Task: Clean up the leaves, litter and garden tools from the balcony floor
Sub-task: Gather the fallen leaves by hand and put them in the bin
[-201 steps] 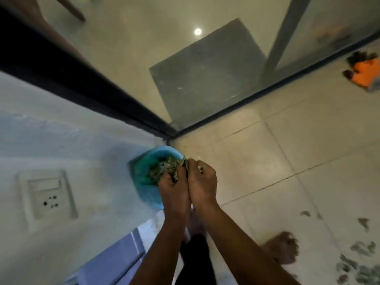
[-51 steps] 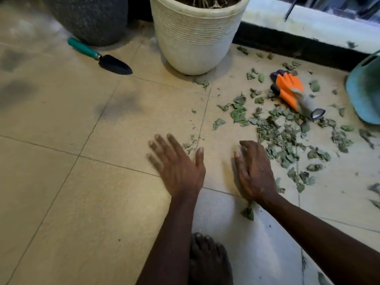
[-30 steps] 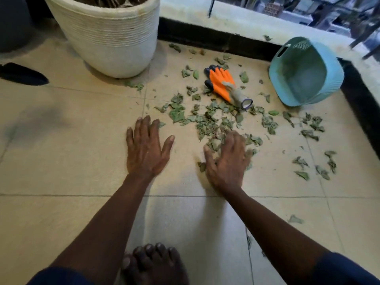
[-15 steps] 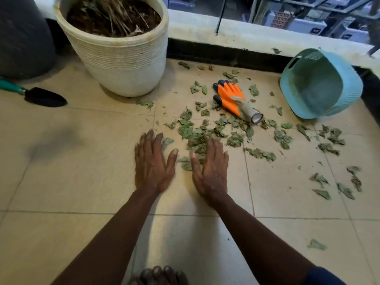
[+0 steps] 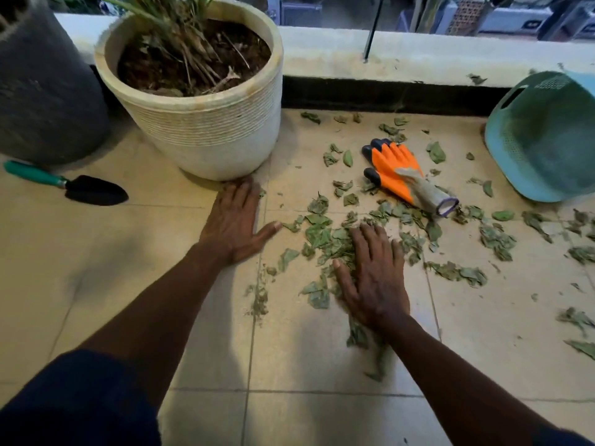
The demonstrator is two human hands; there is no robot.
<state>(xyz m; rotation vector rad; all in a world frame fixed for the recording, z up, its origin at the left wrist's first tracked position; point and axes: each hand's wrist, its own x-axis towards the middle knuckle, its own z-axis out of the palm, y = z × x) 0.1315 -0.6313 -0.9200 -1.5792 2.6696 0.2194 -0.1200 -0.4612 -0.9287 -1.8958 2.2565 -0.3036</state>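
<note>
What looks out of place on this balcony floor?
Dry leaves lie scattered across the tiles. Orange gloves and a green-handled trowel lie loose there too, and the blue basket lies tipped on its side by the ledge.

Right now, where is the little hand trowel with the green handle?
In the head view the trowel lies flat at far left, just in front of the dark pot and left of the cream plant pot.
</note>
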